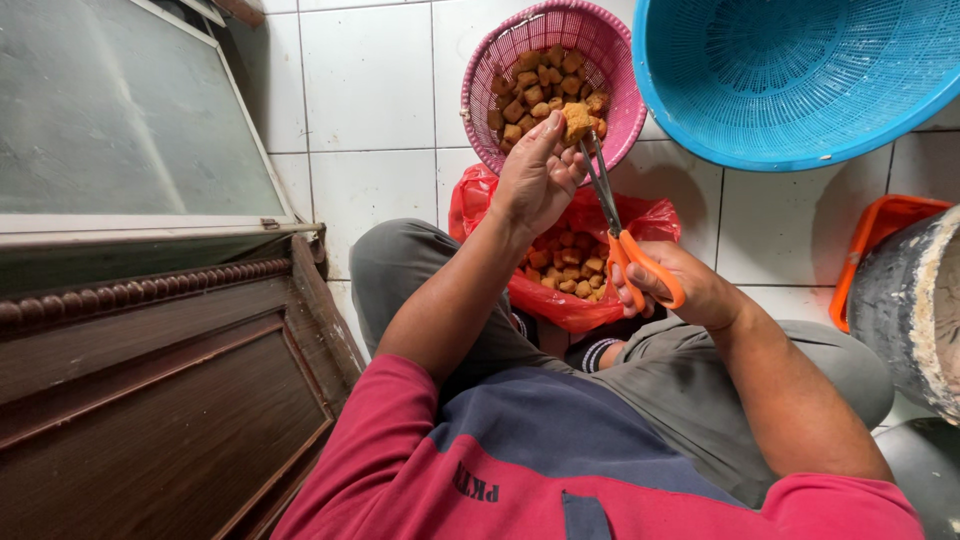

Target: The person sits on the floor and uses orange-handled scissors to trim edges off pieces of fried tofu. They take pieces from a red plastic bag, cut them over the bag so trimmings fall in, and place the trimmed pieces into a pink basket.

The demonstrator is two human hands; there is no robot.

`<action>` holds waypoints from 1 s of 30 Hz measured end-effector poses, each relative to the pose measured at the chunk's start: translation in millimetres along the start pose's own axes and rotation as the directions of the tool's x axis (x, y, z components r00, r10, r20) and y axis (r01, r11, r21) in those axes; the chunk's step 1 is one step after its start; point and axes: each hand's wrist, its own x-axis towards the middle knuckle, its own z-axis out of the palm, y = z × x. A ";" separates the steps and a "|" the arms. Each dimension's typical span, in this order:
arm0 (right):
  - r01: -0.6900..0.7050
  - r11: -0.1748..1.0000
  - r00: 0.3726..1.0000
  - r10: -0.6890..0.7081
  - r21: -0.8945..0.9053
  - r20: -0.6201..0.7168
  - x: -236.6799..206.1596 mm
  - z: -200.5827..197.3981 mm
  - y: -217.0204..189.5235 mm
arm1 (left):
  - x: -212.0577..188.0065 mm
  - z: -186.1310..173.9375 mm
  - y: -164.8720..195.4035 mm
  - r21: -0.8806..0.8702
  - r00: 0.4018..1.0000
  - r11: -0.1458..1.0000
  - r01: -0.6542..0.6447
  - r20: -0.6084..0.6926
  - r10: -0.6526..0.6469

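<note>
Head view shows left hand [537, 178] pinching one tofu puff [576, 121], right hand [672, 285] gripping scissors [625, 238] at it; pink basket [618, 125] at 12 o'clock partly filled, red bag [580, 305] holding more.

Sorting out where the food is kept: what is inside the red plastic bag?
The red plastic bag holds golden-brown fried cubes, like those in the pink basket. The left hand and scissors cover part of its opening; its bottom is hidden.

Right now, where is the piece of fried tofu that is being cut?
In the head view, the tofu piece sits at upper centre, pinched in the left hand against the scissors held by the right hand, just over the pink basket.
</note>
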 end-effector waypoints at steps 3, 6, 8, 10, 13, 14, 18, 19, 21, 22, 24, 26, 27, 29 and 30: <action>-0.001 1.000 1.000 0.001 -0.009 -0.005 0.8 1.3 -2.3 | -0.4 0.5 1.1 0.008 1.000 1.000 0.000 0.005 0.000; 0.005 1.000 1.000 -0.005 0.000 0.005 0.4 1.3 -4.6 | -1.7 2.2 -0.1 0.040 0.998 0.999 -0.024 0.053 0.022; 0.019 1.000 1.000 -0.019 0.001 0.001 -0.3 0.7 -5.6 | -4.2 3.1 -3.3 0.086 0.993 0.995 -0.056 0.106 0.047; 0.046 0.999 0.999 -0.046 -0.005 -0.016 -1.6 -0.3 -6.2 | -7.9 3.2 -8.6 0.144 0.983 0.985 -0.093 0.168 0.068; 0.036 0.999 0.999 -0.036 0.003 -0.006 -5.2 -4.3 -7.6 | -13.3 1.2 -15.1 0.204 0.969 0.975 -0.092 0.242 0.041; 0.054 0.998 0.998 -0.053 0.018 -0.013 -6.5 -5.3 -7.6 | -14.6 0.7 -17.8 0.215 0.957 0.974 -0.077 0.289 0.012; 0.074 0.995 0.997 -0.073 0.064 -0.021 -7.5 -7.6 -6.2 | -17.0 -2.2 -26.9 0.220 0.941 0.975 -0.026 0.335 -0.050; 0.069 0.995 0.998 -0.067 0.070 -0.022 -7.0 -8.0 -5.8 | -16.2 -3.0 -28.5 0.210 0.947 0.978 -0.015 0.316 -0.054; 0.018 0.998 0.997 -0.014 0.055 -0.079 -3.2 -5.9 -3.6 | -14.0 -5.0 -29.9 0.190 0.961 0.982 0.012 0.269 -0.064; -0.008 0.999 0.994 0.013 0.050 -0.110 -2.6 -5.5 -3.2 | -12.5 -6.1 -30.1 0.179 0.967 0.983 0.027 0.246 -0.072; 0.079 0.997 0.991 -0.079 -0.008 -0.109 -4.8 -6.8 -4.5 | -7.6 -7.6 -28.1 0.212 0.983 0.977 -0.037 0.183 -0.002; 0.175 0.985 0.971 -0.173 -0.005 -0.167 -15.2 -14.2 -10.7 | 1.8 -6.8 -24.0 0.282 0.984 0.949 -0.143 0.145 0.105; 0.229 0.973 0.951 -0.218 0.026 -0.220 -22.4 -19.7 -15.1 | 8.4 -5.5 -20.3 0.335 0.974 0.916 -0.218 0.135 0.183; 0.339 0.938 0.895 -0.297 0.075 -0.334 -43.1 -32.3 -23.5 | 27.8 -2.3 -7.4 0.327 0.977 0.925 -0.191 -0.031 0.213; 0.394 0.915 0.859 -0.331 0.091 -0.391 -56.6 -39.9 -27.4 | 34.9 -1.6 -1.5 0.383 0.975 0.912 -0.144 -0.104 0.197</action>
